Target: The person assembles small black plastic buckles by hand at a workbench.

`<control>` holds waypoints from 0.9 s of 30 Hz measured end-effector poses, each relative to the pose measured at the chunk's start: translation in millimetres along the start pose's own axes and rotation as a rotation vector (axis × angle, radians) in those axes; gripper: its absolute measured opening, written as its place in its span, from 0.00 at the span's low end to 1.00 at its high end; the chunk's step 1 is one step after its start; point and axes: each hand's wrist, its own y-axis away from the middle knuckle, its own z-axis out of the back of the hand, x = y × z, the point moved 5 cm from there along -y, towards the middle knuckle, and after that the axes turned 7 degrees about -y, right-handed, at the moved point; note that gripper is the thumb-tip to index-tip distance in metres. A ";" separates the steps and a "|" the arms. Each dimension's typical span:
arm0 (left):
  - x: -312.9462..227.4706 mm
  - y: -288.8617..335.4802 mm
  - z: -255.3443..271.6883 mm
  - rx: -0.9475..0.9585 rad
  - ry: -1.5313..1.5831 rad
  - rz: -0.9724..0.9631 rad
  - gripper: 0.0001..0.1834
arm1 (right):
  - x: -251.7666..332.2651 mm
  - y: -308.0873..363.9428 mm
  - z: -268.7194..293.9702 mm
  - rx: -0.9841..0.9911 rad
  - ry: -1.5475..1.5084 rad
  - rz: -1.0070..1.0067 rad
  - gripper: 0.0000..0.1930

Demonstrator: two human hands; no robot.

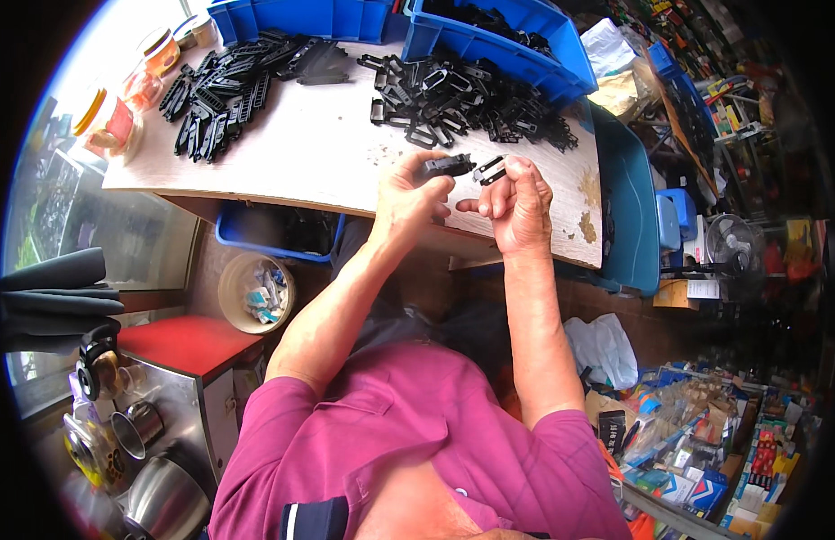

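Above the table's front edge, my left hand [406, 197] is closed around a black plastic part [449, 166], its far end sticking out to the right. My right hand [523, 203] pinches a small black frame-shaped plastic piece [491, 171] between thumb and fingers. The two pieces are close together, with a slight gap. Beyond the hands lies a heap of loose black frame pieces [467, 99]. Longer black slotted parts [221, 99] are piled at the far left of the table [300, 148].
Blue bins [561, 67] stand along the table's back. A blue tray [278, 236] sits below the table, beside a white bucket [255, 292] of scraps. To the right is a teal bin [622, 193]; jars [107, 121] line the left edge. Boxed goods [696, 486] fill the lower right.
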 end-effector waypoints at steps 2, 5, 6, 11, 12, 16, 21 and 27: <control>1.7 0.4 -1.9 0.023 -0.057 0.012 0.16 | 1.6 0.6 -6.8 0.000 -0.009 -0.005 0.09; 0.0 3.5 -9.9 0.090 -0.231 -0.033 0.16 | -2.7 0.6 -5.8 0.005 -0.012 0.003 0.08; 2.2 2.8 -9.6 0.089 -0.231 -0.033 0.16 | -5.4 0.7 -4.7 0.012 -0.009 0.013 0.07; 10.0 -2.3 -10.3 0.108 -0.346 -0.122 0.14 | -14.1 2.2 2.1 0.018 0.035 -0.019 0.06; 10.1 -2.8 -10.2 0.108 -0.346 -0.121 0.14 | -14.8 2.4 3.1 0.014 0.035 -0.022 0.06; 9.7 -6.5 -7.1 0.126 -0.431 -0.112 0.18 | -15.8 2.2 6.4 0.030 0.032 -0.025 0.06; 10.9 -8.2 -7.3 0.165 -0.457 -0.043 0.21 | -16.7 3.8 7.1 0.035 0.040 -0.032 0.06; -6.2 3.9 -14.5 0.100 -0.298 0.011 0.17 | -15.9 8.4 6.2 -0.011 0.082 -0.083 0.07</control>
